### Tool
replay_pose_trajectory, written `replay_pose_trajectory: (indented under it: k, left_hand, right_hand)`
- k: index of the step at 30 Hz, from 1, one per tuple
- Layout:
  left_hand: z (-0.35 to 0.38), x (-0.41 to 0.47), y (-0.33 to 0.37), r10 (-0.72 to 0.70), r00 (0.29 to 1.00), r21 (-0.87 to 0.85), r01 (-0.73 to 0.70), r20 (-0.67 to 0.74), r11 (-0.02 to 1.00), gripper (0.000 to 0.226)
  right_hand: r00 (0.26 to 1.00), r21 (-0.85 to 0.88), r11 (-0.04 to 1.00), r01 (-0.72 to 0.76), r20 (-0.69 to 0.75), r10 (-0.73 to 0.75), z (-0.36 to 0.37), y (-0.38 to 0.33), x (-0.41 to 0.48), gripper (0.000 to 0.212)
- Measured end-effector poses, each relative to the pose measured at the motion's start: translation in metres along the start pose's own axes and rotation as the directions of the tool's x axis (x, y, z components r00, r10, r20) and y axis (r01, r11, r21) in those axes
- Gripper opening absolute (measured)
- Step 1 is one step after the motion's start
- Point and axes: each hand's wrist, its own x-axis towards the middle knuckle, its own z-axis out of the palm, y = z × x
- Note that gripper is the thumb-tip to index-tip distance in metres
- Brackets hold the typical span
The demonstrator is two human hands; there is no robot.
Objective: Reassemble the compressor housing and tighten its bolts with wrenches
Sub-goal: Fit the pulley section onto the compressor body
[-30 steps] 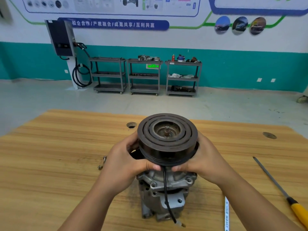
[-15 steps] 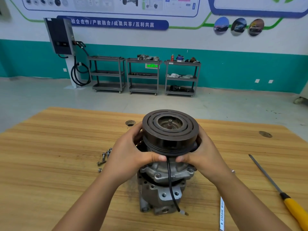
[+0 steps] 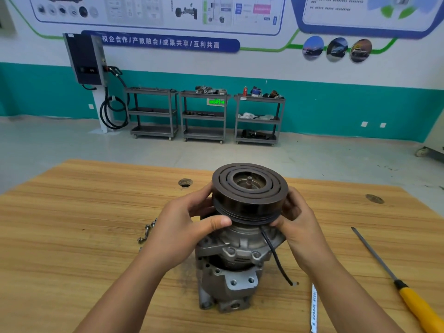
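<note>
The compressor stands upright on the wooden table (image 3: 72,236). Its dark ringed pulley (image 3: 247,195) is on top, above the grey cast housing (image 3: 230,277). My left hand (image 3: 177,229) grips the pulley's left side, thumb under its rim. On the pulley's right side my right hand (image 3: 298,222) holds the rim. A black wire (image 3: 276,258) hangs down the front of the housing. Several loose bolts (image 3: 146,231) lie on the table just left of my left hand. A chrome wrench (image 3: 313,306) lies flat at the front, right of the housing.
A long screwdriver with a yellow handle (image 3: 418,306) lies at the right of the table. Two round holes (image 3: 185,182) (image 3: 374,199) mark the far part of the tabletop. Grey shelf carts (image 3: 204,116) stand by the teal wall across the floor.
The upper part with the pulley has turned in my hands, so the black wire now hangs further right. The view has shifted, bringing the loose bolts into sight.
</note>
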Motion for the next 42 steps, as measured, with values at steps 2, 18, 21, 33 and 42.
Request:
replay_pose_trajectory:
  k: [2, 18, 21, 33, 42]
  left_hand:
    - [0.0, 0.001, -0.002, -0.015, 0.999, -0.054, 0.013, -0.032, 0.998, 0.057]
    - [0.01, 0.027, -0.024, -0.093, 0.987, -0.222, 0.12, 0.13, 0.968, 0.091]
    - [0.018, 0.017, -0.022, -0.09, 0.995, -0.254, 0.099, 0.047, 0.962, 0.086]
    - [0.011, -0.013, -0.02, -0.037, 0.996, -0.198, 0.053, 0.082, 0.979, 0.056]
    - [-0.008, 0.023, -0.032, -0.08, 0.992, -0.079, 0.088, 0.1, 0.993, 0.081]
  right_hand:
    - [1.0, -0.038, 0.999, 0.014, 0.001, -0.014, -0.001, -0.001, 0.0, 0.052]
    - [0.997, -0.333, 0.941, -0.061, 0.029, 0.075, 0.025, -0.032, -0.02, 0.091]
    - [1.0, -0.239, 0.971, -0.006, 0.02, 0.012, 0.026, -0.031, -0.006, 0.097]
    - [0.941, -0.049, 0.999, 0.012, 0.337, 0.006, 0.012, -0.022, 0.029, 0.127]
    - [0.996, -0.223, 0.972, -0.074, 0.033, 0.084, 0.016, -0.014, -0.009, 0.086]
